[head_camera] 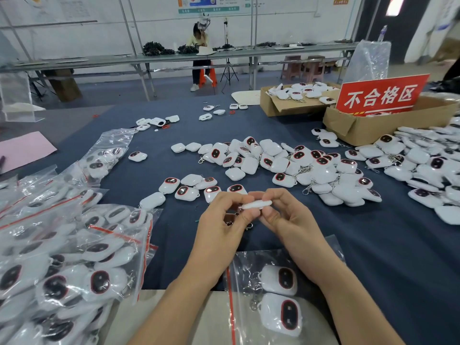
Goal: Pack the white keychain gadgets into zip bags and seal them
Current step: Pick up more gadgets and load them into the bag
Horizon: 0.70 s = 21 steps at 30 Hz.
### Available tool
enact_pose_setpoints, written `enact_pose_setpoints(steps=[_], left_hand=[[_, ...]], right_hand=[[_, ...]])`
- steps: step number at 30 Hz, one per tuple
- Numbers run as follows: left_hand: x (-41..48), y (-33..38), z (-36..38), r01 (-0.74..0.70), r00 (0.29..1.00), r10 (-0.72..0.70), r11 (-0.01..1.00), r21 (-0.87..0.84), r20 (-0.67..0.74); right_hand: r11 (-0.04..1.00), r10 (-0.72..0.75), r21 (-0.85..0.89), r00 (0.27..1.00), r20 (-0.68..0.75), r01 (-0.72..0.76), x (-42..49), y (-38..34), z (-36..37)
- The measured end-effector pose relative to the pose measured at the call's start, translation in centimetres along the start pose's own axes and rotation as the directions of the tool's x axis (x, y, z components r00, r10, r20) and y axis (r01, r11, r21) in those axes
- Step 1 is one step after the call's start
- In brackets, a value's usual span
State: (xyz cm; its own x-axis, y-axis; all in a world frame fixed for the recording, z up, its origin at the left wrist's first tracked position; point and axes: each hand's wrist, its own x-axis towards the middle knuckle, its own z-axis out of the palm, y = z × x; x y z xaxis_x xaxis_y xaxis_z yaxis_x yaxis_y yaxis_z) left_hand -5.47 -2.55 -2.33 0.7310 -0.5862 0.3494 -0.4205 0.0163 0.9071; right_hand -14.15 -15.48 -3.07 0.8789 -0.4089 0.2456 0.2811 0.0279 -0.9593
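My left hand (221,220) and my right hand (286,215) pinch one white keychain gadget (256,204) between them, edge-on, above the dark blue table. A metal clasp hangs below it. Near the front edge lies a clear zip bag (249,275) with a red seal strip, holding two gadgets with dark oval faces. A large loose pile of gadgets (286,160) spreads across the middle and right. A few more gadgets (189,189) sit just beyond my hands.
Several filled zip bags (62,257) are heaped at the left. Cardboard boxes (361,125) with a red sign (380,95) stand at the back right. A pink sheet (22,148) lies far left. A person sits at a distant bench (174,57).
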Motion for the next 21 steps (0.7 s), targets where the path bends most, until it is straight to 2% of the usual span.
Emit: enact_pose_setpoints(steps=[3,8,13,21], left_hand=[[0.1,-0.03,-0.06,0.079,0.995,-0.078,0.997,-0.025,0.06],[0.58,-0.48,-0.71,0.191,0.98,-0.185,0.977,-0.089,0.078],[0.48,-0.68,-0.47,0.135,0.99,-0.131,0.988,-0.074,0.052],[0.34,-0.45,-0.75,0.044,0.997,-0.037,0.992,-0.117,0.062]], right_hand=[[1.0,0.025,0.007,1.0,-0.009,-0.025,-0.04,-0.1,0.23],[0.997,0.062,-0.034,0.997,-0.054,-0.064,-0.03,-0.31,0.37],[0.995,0.094,-0.027,0.98,-0.174,-0.101,0.1,-0.08,0.46],[0.996,0.04,-0.068,0.981,-0.192,-0.054,0.13,0.2,0.0]])
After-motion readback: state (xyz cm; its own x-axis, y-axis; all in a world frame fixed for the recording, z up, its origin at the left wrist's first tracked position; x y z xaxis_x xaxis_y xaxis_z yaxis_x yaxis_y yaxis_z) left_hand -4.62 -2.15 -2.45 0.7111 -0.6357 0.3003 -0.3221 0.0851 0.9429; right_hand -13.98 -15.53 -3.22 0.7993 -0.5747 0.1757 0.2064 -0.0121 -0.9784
